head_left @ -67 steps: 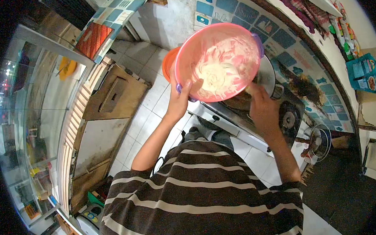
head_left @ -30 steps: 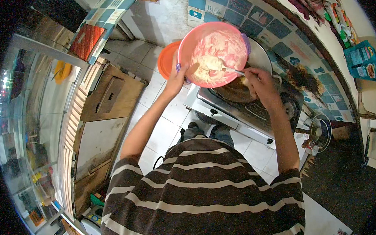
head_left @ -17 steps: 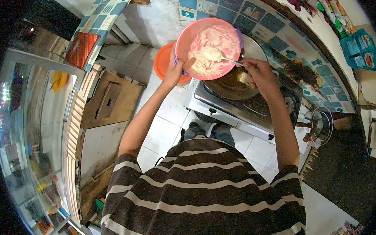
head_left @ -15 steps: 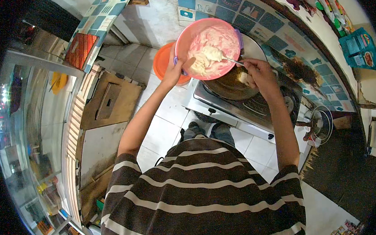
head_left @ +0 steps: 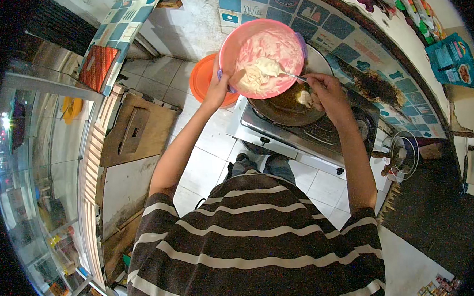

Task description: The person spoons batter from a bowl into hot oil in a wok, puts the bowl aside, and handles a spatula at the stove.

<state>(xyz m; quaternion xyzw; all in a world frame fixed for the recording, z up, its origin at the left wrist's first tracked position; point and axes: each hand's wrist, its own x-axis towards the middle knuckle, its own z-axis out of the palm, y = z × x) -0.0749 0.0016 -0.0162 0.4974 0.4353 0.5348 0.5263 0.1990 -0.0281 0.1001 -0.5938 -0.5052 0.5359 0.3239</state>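
Observation:
My left hand (head_left: pixel 219 90) grips the near-left rim of a pink bowl (head_left: pixel 231 54), tilted over the pan. Pale sticky batter (head_left: pixel 257 81) lies at the bottom of the bowl and is smeared up its walls. My right hand (head_left: pixel 329 94) is closed round the handle of a metal spoon (head_left: pixel 294 77), whose head is in the bowl under a scoop of batter. Below the bowl, a dark frying pan (head_left: pixel 278 112) with brownish oil sits on the stove, partly hidden. A pale lump of batter (head_left: pixel 304 98) shows in the pan beside my right fingers.
The stove (head_left: pixel 312 147) has a second burner at its right. An orange tub (head_left: pixel 201 83) stands on the floor left of the bowl. A wire strainer (head_left: pixel 405 155) is right of the stove. Wooden cabinets (head_left: pixel 129 132) and a glass case (head_left: pixel 51 174) line the left.
The view has shifted slightly. The spoon still lies in the bowl with batter on it, and both hands keep nearly the same places.

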